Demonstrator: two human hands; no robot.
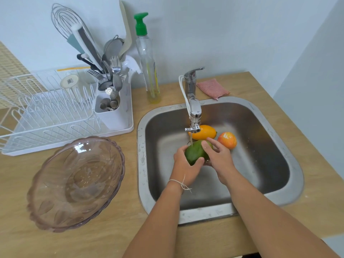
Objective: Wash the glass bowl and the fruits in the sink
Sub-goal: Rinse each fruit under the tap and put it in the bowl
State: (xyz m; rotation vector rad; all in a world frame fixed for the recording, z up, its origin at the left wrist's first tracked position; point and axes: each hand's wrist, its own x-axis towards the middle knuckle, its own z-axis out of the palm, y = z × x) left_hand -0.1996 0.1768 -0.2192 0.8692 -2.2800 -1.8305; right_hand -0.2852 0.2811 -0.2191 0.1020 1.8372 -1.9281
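A green mango (195, 151) is held over the steel sink (270, 127) under a thin stream of water from the tap (194, 110). My left hand (183, 164) grips it from the left and below. My right hand (219, 157) lies on its right side, fingers spread over the top. Behind them on the sink floor rest a yellow-orange mango (205, 132) and a red-orange apple-like fruit (227, 140). The tinted glass bowl (76, 183) sits wet on the wooden counter, left of the sink.
A white dish rack (42, 116) with a cutlery holder (113, 108) full of utensils stands at the back left. A dish soap bottle (149, 71) stands behind the sink. A pink scrub cloth (213, 88) lies right of the tap.
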